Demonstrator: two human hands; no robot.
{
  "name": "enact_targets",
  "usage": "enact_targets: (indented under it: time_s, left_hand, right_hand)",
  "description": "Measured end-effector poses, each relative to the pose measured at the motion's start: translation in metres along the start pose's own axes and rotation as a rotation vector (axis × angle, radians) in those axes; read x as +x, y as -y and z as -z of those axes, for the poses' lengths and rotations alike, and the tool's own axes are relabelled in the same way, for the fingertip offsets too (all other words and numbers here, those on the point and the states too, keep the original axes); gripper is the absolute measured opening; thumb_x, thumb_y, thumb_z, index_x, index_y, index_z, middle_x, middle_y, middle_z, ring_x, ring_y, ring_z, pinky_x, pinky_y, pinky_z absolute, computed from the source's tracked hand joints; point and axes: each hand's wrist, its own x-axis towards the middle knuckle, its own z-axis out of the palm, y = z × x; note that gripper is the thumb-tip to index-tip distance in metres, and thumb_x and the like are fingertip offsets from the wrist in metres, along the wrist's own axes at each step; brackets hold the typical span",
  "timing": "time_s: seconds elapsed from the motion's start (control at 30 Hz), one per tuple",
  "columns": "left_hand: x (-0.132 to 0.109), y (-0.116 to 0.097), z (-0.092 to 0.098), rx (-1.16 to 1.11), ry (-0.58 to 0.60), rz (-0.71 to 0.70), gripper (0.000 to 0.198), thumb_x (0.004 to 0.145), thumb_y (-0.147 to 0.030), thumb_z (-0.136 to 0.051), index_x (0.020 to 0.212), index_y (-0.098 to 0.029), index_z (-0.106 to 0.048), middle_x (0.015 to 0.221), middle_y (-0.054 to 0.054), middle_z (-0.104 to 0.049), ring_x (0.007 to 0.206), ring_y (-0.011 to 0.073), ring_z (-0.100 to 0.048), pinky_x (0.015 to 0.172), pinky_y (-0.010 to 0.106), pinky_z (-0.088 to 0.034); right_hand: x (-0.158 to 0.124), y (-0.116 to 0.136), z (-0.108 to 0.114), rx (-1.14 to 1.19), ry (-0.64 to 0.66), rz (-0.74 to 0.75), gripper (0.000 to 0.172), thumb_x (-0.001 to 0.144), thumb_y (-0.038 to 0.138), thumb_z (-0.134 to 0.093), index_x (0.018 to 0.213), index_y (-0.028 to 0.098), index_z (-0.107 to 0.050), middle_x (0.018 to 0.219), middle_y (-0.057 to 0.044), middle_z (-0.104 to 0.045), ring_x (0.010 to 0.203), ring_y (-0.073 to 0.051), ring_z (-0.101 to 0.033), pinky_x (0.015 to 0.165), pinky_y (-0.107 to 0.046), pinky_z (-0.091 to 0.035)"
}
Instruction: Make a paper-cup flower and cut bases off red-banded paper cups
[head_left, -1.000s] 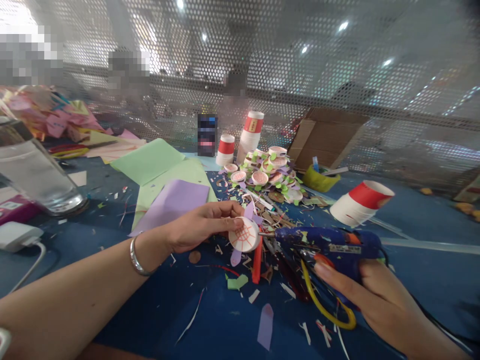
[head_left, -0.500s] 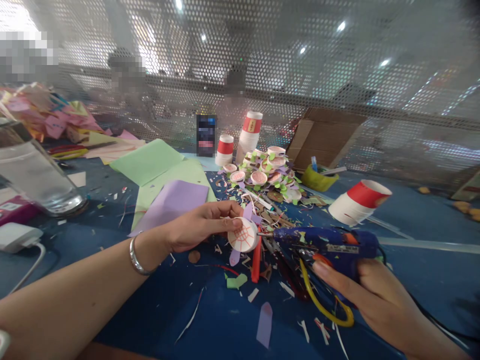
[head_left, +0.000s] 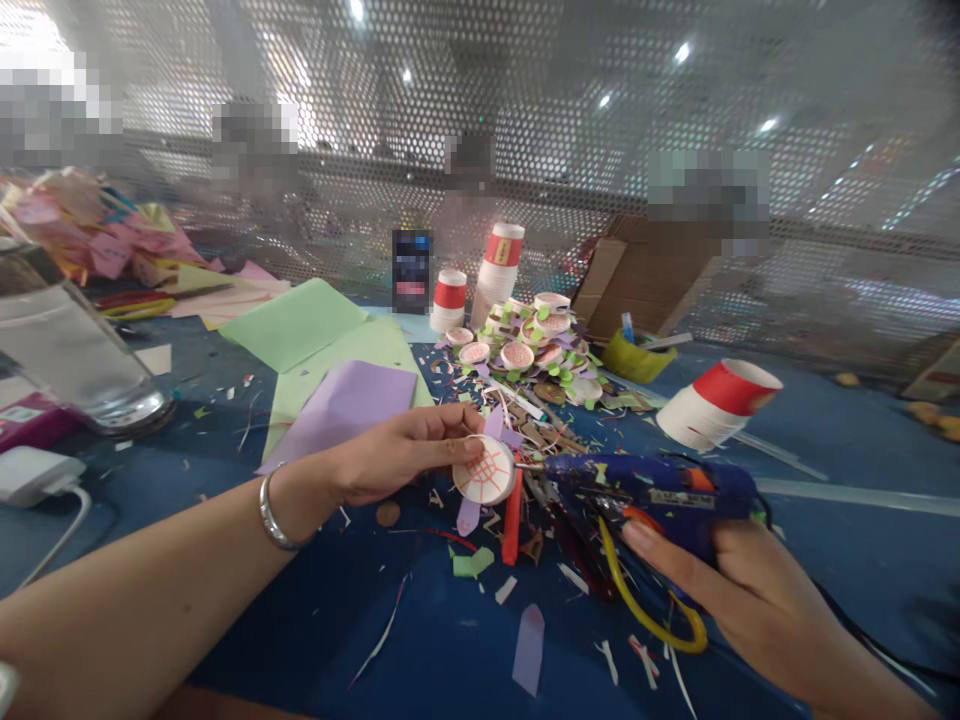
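Observation:
Between thumb and fingers, my left hand [head_left: 420, 450] pinches a small paper-cup turtle [head_left: 484, 475]. Its round white face carries orange-red lines, and purple paper pieces stick out from its edge. My right hand [head_left: 750, 590] is wrapped round the handle of a blue glue gun [head_left: 652, 490], a finger at its orange trigger. The gun's metal nozzle is at the turtle's right edge; whether they touch I cannot tell. Under the gun lie scissors with a yellow handle [head_left: 652, 625] and a red pen-like stick [head_left: 512, 515]. A loose purple paper strip [head_left: 529, 650] lies nearer me.
Similar finished-looking turtles [head_left: 536, 345] form a heap behind my hands. Paper cups [head_left: 720, 400] lie at the right, near a yellow bowl [head_left: 637, 358]. Purple paper [head_left: 360, 400] and green paper [head_left: 300, 325] spread left, beside a glass of water [head_left: 82, 360]. A perforated screen [head_left: 480, 120] stands behind.
The turtle and my left hand have shifted very slightly left. Otherwise both hands keep their places, with the glue gun still at the turtle's edge.

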Motion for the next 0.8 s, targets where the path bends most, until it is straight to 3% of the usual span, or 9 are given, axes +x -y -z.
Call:
enact_targets:
  time_s: [0.13, 0.27, 0.63, 0.8]
  left_hand:
    - [-0.0005, 0.0002, -0.0014, -0.017, -0.010, 0.016, 0.016, 0.094, -0.031, -0.069, 0.095, -0.017, -0.061, 0.084, 0.002, -0.065, 0.075, 0.0114, -0.058, 0.072, 0.024, -0.044]
    - [-0.0007, -0.0005, -0.0022, -0.056, -0.006, 0.019, 0.017, 0.093, -0.031, -0.071, 0.095, -0.017, -0.061, 0.084, 0.002, -0.065, 0.076, 0.0116, -0.058, 0.074, 0.024, -0.045]
    - [0.0019, 0.0024, 0.0005, -0.215, -0.053, -0.010, 0.021, 0.087, -0.030, -0.078, 0.094, -0.015, -0.066, 0.086, 0.002, -0.068, 0.078, 0.0112, -0.062, 0.075, 0.022, -0.048]
    - [0.0031, -0.0007, 0.0017, -0.289, -0.019, -0.052, 0.022, 0.084, -0.023, -0.081, 0.096, -0.015, -0.066, 0.086, 0.002, -0.071, 0.074, 0.0102, -0.066, 0.072, 0.020, -0.051]
  right_hand:
    - [0.0022, 0.0021, -0.0001, -0.033, -0.034, 0.050, 0.022, 0.098, 0.037, -0.059, 0.103, 0.025, -0.077, 0.087, 0.000, -0.078, 0.080, -0.019, -0.074, 0.077, -0.026, -0.062]
    - [0.0022, 0.0027, 0.0007, -0.098, -0.085, 0.092, 0.020, 0.097, 0.035, -0.060, 0.094, 0.026, -0.076, 0.084, 0.000, -0.078, 0.079, -0.018, -0.074, 0.074, -0.023, -0.061]
    - [-0.0030, -0.0007, -0.0004, 0.025, -0.096, 0.017, 0.023, 0.098, 0.041, -0.060, 0.099, 0.023, -0.075, 0.085, -0.001, -0.078, 0.077, -0.018, -0.072, 0.070, -0.022, -0.061]
    - [-0.0031, 0.0022, -0.0028, 0.050, -0.104, 0.029, 0.024, 0.097, 0.041, -0.062, 0.088, 0.023, -0.076, 0.077, 0.000, -0.076, 0.071, -0.017, -0.070, 0.067, -0.023, -0.061]
